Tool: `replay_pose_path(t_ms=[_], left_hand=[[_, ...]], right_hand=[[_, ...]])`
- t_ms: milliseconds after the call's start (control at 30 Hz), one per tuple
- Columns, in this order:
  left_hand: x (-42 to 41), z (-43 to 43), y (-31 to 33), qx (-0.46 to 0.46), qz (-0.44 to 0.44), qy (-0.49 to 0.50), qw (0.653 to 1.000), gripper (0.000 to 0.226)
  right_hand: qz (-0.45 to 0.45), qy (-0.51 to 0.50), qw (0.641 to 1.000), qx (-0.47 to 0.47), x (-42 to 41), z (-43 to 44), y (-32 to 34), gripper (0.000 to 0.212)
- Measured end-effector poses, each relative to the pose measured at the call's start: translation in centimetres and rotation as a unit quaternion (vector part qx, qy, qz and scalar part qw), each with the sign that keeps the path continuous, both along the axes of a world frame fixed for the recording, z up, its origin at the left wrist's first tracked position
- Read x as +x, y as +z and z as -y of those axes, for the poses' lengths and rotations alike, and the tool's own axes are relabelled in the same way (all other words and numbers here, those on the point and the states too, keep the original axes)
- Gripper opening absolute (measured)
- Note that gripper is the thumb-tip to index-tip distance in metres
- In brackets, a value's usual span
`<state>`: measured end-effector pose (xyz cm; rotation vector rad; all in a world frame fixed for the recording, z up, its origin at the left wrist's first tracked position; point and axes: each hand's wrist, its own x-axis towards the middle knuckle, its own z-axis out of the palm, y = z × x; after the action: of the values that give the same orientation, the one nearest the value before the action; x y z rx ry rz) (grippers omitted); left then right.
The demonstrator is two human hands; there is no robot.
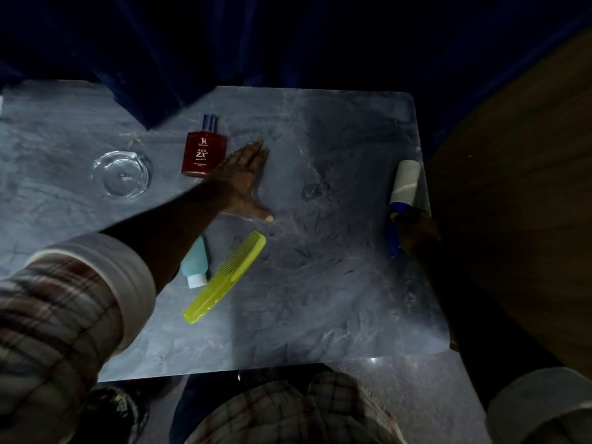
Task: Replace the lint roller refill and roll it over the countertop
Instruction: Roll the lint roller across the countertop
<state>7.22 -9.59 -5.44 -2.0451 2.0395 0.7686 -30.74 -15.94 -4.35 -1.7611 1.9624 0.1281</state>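
2 hands in the head view: my left hand (245, 174) lay flat on the countertop (336, 299), fingers straight and spread, holding nothing; my right hand (415, 230) was closed round the blue handle of the lint roller (404, 184).
Roller position: at the right edge of the marble, its pale sheet roll pointing away from me and seemingly touching the surface.
Left hand neighbours: just beside the red bottle (204, 152), which it partly covered at the lower corner.
Other items: a glass ashtray (121, 174) well to the left; a teal tube (194, 264) and yellow comb (226, 277) side by side nearer me.
Progress: I judged the refill already fitted, since a full-looking roll sat on the handle.
Left to do: most of the rolling, with dark specks across the middle of the marble.
Hard to tell: my right fingers sat in deep shadow, so the exact grip was unclear.
Cut off: the far background was black.
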Motion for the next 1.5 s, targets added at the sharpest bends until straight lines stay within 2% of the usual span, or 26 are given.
replay_pose_path(t_ms=[167, 533, 767, 933, 1233, 1500], left_hand=[[-0.1, 0.0, 0.0, -0.004, -0.007, 0.006, 1.0, 0.159], [-0.2, 0.0, -0.3, -0.005, -0.005, 0.024, 1.0, 0.163], [-0.1, -0.1, 0.0, -0.014, -0.003, 0.018, 1.0, 0.162], [-0.4, -0.3, 0.4, -0.019, -0.007, 0.019, 1.0, 0.16], [-0.4, -0.4, 1.0, -0.004, -0.006, 0.026, 1.0, 0.158], [-0.1, -0.5, 1.0, 0.007, -0.009, 0.019, 1.0, 0.16]], right_hand=[[0.1, -0.028, 0.995, 0.014, 4.8, -0.7, 0.1, 0.034], [0.077, 0.117, 0.99, 0.007, 13.5, -4.0, 0.1, 0.033], [0.075, 0.155, 0.984, 0.035, 16.5, -5.7, 0.5, 0.034], [0.052, 0.184, 0.981, 0.019, 17.9, -6.7, 0.6, 0.035], [0.069, 0.137, 0.988, 0.009, 15.3, -5.1, 0.4, 0.034], [0.068, 0.042, 0.996, 0.048, 8.0, -2.7, 0.3, 0.04]])
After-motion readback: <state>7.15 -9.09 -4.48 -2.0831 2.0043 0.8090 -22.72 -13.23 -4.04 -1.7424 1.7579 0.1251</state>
